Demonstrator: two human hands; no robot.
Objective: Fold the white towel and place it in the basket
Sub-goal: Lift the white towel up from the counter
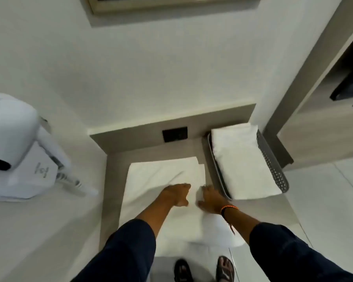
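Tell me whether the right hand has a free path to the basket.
Probably yes: the right hand rests on the towel just beside the basket, with nothing between them.

Towel (161, 176) lies on the counter (114, 159), basket (273, 165) just right, hairdryer (14, 139) far left

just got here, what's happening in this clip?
A person is folding a white towel on a counter. The left hand and right hand rest close together on the cloth near its right edge, apparently pressing or gathering a fold. The towel is only partly folded and hangs over the counter's front. To its right, a grey basket already holds a folded towel.
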